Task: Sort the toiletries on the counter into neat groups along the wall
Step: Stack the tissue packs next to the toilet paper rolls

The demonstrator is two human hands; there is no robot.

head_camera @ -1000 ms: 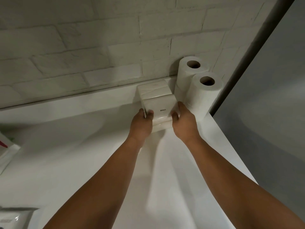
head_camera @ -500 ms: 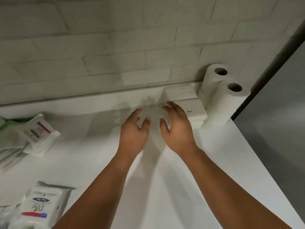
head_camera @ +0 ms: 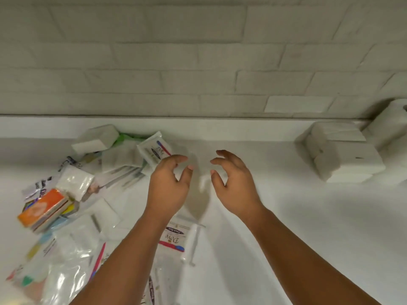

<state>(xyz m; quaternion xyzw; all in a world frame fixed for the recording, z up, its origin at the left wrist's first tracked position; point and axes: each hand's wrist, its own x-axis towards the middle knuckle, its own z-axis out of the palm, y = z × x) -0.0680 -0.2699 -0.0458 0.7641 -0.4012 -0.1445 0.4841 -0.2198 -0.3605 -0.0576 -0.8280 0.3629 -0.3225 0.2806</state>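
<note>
Your counter (head_camera: 308, 238) falls into two parts along the wall (head_camera: 198, 62). At the wall's right end a tidy group stands hard against it. Toward its left end an unsorted heap (head_camera: 72, 216) spreads from the wall's foot out toward you. You look to be between picks, with one group placed and the next not yet begun. Your left hand (head_camera: 169, 186) and right hand (head_camera: 233, 183) both hover over bare counter a little out from the wall, fingers loosely curled and spread, holding nothing. The next move, I judge, calls for choosing one kind from the heap and lifting it clear without dragging the loose clear bags (head_camera: 66, 276) along. By count, biggest first:

- one toilet roll (head_camera: 394, 122), cut by the frame edge, against the wall
- a stack of white tissue packs (head_camera: 343, 157) just beside it, at least two, exact number unclear
- one more white tissue pack (head_camera: 97, 137) in the heap close to the wall, which likely belongs with that stack
- one orange box (head_camera: 43, 208) farther out
- two readable Dove sachets (head_camera: 154, 150), one near the wall, one farther out by your left forearm
- one white syringe-like tube (head_camera: 191, 243) beside the second sachet
</note>
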